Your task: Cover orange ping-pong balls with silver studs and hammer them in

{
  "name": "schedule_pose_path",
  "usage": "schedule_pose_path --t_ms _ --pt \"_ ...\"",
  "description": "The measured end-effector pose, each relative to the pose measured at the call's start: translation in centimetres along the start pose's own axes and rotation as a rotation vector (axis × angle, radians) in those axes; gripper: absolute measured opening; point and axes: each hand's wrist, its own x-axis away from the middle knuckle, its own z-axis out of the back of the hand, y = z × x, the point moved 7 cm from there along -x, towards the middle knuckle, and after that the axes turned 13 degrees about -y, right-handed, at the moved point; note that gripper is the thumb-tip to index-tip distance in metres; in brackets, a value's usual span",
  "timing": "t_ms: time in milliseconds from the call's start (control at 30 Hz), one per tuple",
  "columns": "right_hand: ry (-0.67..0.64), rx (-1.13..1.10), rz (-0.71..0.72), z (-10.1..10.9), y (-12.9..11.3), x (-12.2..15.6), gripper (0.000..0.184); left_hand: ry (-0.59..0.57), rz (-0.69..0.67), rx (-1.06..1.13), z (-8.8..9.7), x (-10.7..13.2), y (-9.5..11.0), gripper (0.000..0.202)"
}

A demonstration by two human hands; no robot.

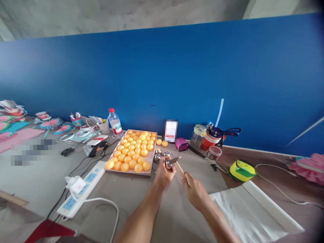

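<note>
My left hand (163, 174) is closed around a shiny silver ball (168, 164), held just above the table. My right hand (192, 187) grips a tool with a wooden handle (180, 168) whose metal blade (174, 160) touches that ball. Two more silver balls (159, 156) lie on the table just beyond my left hand. Right behind them stands a shallow tray (151, 165) filled with several orange balls (132, 152). Two loose orange balls (162, 142) rest beside the tray's far right corner.
A white power strip (81, 187) with cables lies at the left. A water bottle (115, 123), scissors (67, 152) and paper crafts (53, 123) sit further back left. A red cup of tools (209, 139), a jar (197, 135), a yellow-green tape dispenser (242, 169) and white sheets (250, 212) are at right.
</note>
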Motion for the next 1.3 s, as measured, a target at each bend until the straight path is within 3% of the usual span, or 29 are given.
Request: schedule_pose_path --t_ms 267,433,600,767,900,1067,1300 --pt "0.113 -0.229 0.119 2.3 -1.1 1.7 0.031 -0.113 0.047 0.072 -0.8 0.3 0.1 0.031" --pt "-0.011 -0.065 0.034 0.5 -0.8 0.7 0.023 0.024 -0.018 0.030 0.4 0.3 0.4 0.032" --pt "0.106 -0.176 0.098 1.6 -1.1 1.2 0.031 -0.133 0.033 0.056 -0.5 0.2 0.0 0.030" --pt "0.011 -0.102 0.048 0.7 -1.1 0.8 0.027 -0.008 0.001 0.012 0.2 0.3 0.2 0.023" --pt "0.103 -0.220 0.096 1.6 -1.0 1.2 0.034 -0.145 0.030 0.014 -0.6 0.3 0.1 0.024" --pt "-0.006 -0.013 -0.021 0.4 -0.9 0.6 0.024 0.017 -0.004 -0.055 1.1 0.1 -0.1 0.025" --pt "0.017 0.021 -0.016 0.0 -0.4 0.0 0.022 0.068 -0.010 -0.058 1.1 0.2 0.2 0.018"
